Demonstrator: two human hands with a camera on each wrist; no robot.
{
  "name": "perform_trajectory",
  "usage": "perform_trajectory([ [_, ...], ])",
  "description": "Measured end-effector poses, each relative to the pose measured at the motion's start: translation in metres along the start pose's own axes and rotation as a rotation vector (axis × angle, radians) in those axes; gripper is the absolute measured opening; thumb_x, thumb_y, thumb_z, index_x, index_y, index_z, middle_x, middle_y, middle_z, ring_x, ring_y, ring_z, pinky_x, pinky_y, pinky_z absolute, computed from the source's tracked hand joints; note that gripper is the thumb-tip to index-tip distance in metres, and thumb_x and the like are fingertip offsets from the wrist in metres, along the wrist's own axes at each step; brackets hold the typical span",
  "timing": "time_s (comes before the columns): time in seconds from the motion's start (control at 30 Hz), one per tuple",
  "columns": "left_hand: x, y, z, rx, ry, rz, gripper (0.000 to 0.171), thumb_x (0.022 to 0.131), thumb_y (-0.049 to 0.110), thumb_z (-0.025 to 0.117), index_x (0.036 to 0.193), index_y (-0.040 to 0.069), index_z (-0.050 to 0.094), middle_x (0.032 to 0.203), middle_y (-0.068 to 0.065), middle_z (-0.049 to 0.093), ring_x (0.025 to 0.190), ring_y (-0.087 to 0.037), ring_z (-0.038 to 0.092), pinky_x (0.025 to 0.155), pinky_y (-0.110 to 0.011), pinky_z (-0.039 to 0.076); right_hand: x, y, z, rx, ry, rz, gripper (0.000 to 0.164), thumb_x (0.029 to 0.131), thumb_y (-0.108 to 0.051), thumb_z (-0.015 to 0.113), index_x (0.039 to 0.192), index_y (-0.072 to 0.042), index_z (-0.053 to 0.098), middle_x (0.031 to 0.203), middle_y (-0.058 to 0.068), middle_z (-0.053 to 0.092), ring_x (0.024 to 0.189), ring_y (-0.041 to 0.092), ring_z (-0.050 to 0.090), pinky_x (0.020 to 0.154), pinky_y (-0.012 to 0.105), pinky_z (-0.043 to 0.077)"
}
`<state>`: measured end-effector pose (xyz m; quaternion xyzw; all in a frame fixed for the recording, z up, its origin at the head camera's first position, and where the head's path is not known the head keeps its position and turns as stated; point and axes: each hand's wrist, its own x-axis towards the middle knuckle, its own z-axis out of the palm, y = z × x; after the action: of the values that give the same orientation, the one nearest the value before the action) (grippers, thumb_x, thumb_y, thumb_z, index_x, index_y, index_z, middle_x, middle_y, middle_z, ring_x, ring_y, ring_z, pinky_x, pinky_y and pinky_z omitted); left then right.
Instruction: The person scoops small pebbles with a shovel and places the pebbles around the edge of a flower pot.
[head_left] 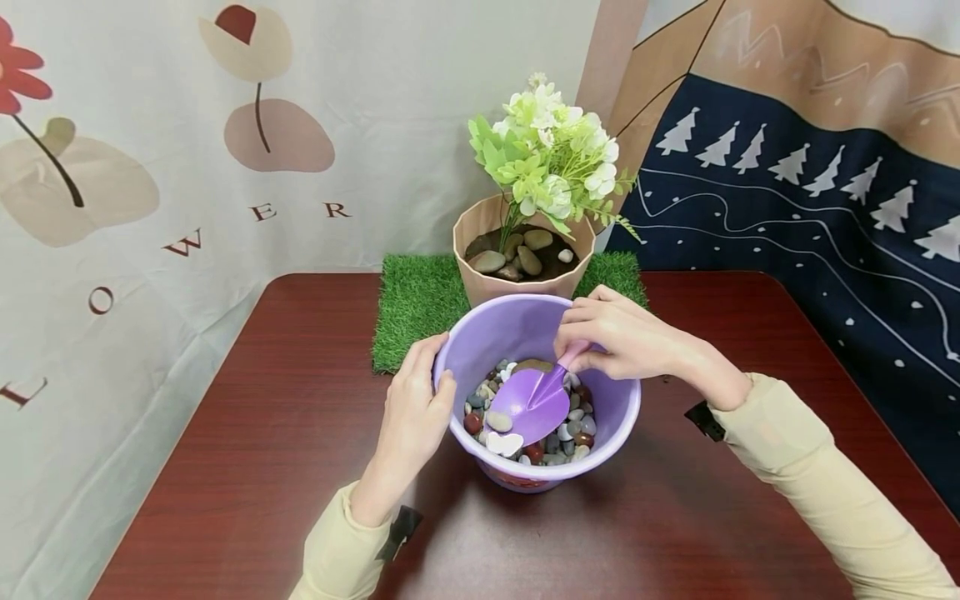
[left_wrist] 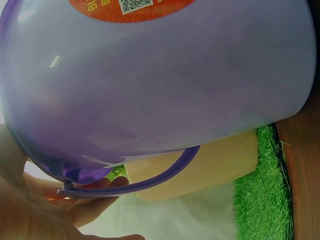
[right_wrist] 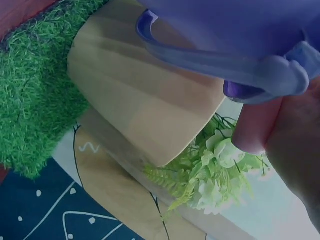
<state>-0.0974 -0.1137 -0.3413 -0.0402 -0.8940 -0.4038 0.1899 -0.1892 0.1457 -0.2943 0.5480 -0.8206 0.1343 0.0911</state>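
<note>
A lilac plastic bucket (head_left: 628,421) stands on the table, with small stones (head_left: 577,417) in white, grey and reddish brown over its bottom. My left hand (head_left: 411,404) grips the bucket's left rim, close to where its purple carrying handle (left_wrist: 160,180) joins the side. My right hand (head_left: 618,337) holds a purple trowel (head_left: 543,408) by its pink handle (right_wrist: 257,125). The trowel's blade tilts down into the bucket over the stones. A pale oval stone (head_left: 498,422) lies at the blade's tip, beside white stones (head_left: 504,444).
Right behind the bucket is a beige faceted pot (head_left: 487,287) with white-flowered greenery (head_left: 555,158), dark soil and larger stones (head_left: 529,260). It stands on a square of artificial grass (head_left: 416,312). The reddish-brown table (head_left: 300,400) meets printed cloths (head_left: 390,125) at the back.
</note>
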Motion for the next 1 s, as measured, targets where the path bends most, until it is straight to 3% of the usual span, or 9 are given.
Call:
perform_trajectory([
  [0.43, 0.000, -0.001, 0.001, 0.003, -0.005, -0.003, 0.043, 0.082, 0.011, 0.052, 0.126, 0.009, 0.053, 0.125, -0.006, 0.055, 0.104, -0.027, 0.059, 0.084, -0.045, 0.048, -0.008, 0.011, -0.011, -0.022, 0.007, 0.089, 0.013, 0.076, -0.026, 0.071, 0.088, -0.025, 0.065, 0.085, -0.016, 0.062, 0.085, 0.005, 0.050, 0.078, 0.028, 0.030],
  [0.7, 0.001, -0.001, 0.001, 0.006, -0.012, -0.014, 0.044, 0.083, 0.011, 0.052, 0.126, 0.009, 0.052, 0.125, -0.006, 0.055, 0.105, -0.027, 0.059, 0.083, -0.045, 0.048, -0.013, 0.020, -0.029, -0.106, 0.054, 0.146, 0.013, 0.074, -0.023, 0.073, 0.086, -0.022, 0.066, 0.081, -0.011, 0.062, 0.080, 0.007, 0.050, 0.076, 0.029, 0.029],
  [1.0, 0.001, -0.001, 0.000, 0.002, -0.011, -0.011, 0.044, 0.083, 0.011, 0.052, 0.126, 0.009, 0.052, 0.125, -0.007, 0.055, 0.106, -0.027, 0.058, 0.085, -0.045, 0.047, -0.020, 0.034, -0.051, -0.229, 0.044, 0.284, 0.008, 0.075, -0.021, 0.072, 0.080, -0.022, 0.066, 0.073, -0.010, 0.059, 0.071, 0.009, 0.048, 0.070, 0.029, 0.029],
])
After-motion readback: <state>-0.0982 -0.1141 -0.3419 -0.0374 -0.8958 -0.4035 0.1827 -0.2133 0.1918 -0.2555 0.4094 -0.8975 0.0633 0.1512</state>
